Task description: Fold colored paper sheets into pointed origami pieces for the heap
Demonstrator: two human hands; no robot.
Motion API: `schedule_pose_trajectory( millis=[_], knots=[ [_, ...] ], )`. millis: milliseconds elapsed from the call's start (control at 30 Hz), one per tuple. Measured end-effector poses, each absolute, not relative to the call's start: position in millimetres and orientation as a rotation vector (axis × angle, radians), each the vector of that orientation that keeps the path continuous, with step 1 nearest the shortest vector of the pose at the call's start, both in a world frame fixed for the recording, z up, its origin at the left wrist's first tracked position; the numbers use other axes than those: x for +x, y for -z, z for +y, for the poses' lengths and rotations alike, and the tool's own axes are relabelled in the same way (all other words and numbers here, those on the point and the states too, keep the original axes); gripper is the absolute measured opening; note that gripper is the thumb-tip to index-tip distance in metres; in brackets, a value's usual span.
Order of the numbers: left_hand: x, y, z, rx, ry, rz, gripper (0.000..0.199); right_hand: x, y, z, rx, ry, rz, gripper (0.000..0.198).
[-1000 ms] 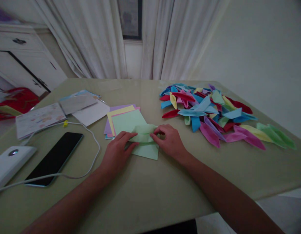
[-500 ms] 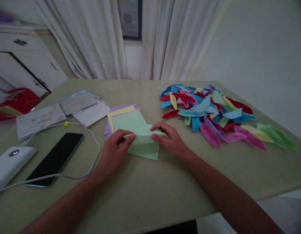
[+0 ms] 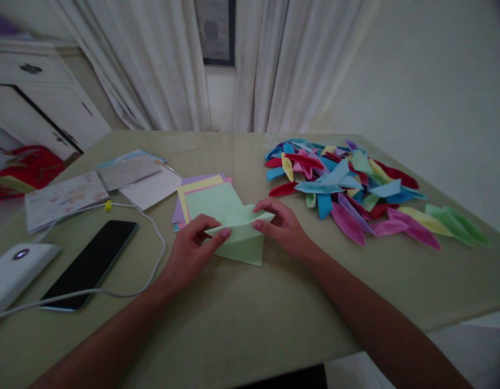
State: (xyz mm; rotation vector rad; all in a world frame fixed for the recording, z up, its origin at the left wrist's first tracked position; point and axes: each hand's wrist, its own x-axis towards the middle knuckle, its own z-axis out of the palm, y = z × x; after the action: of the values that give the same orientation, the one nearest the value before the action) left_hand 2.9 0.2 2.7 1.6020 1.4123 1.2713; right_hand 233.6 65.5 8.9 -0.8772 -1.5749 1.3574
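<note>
Between my two hands is a pale green folded paper (image 3: 240,220), held just above the stack. My left hand (image 3: 195,243) pinches its left end between thumb and fingers. Its right end is gripped by my right hand (image 3: 284,227), thumb below and fingers bent over the top. Beneath the folded piece, a green paper sheet (image 3: 250,251) lies partly covered. Behind my left hand, a stack of coloured papers (image 3: 185,189) in purple, yellow, pink and green rests on the table.
A pile of folded coloured papers (image 3: 339,181) spreads over the table's right side. To the left lie a black phone (image 3: 93,262), a white power bank (image 3: 20,270), a looping white cable (image 3: 162,237) and a printed card (image 3: 67,197). Curtains (image 3: 160,65) hang behind the table (image 3: 241,319).
My left thumb has slid slightly to the right along the folded paper. The paper's upper layer now stands a little more open. The view has shifted slightly.
</note>
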Motion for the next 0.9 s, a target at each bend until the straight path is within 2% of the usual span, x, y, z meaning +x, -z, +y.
schedule_pose_trajectory(
  millis=[200, 433, 667, 900],
  knots=[
    [-0.1, 5.6, 2.7, 1.790, -1.221, 1.330, 0.020, 236.0, -2.6, 69.0, -0.994, -1.288, -1.659, 0.033],
    [0.9, 7.7, 2.5, 1.991, -1.171, 1.486, 0.015, 241.0, 0.3, 73.3, -0.950, -1.263, -1.732, 0.036],
    [-1.9, 11.2, 5.1, 2.002, -1.162, 1.509, 0.020, 247.5, -6.9, 74.1, -0.900, -0.948, -2.007, 0.019],
    [-0.4, 5.6, 4.0, 1.917, -1.176, 1.502, 0.020, 245.5, -6.6, 72.7, -0.971, -1.009, -1.994, 0.019]
  ],
)
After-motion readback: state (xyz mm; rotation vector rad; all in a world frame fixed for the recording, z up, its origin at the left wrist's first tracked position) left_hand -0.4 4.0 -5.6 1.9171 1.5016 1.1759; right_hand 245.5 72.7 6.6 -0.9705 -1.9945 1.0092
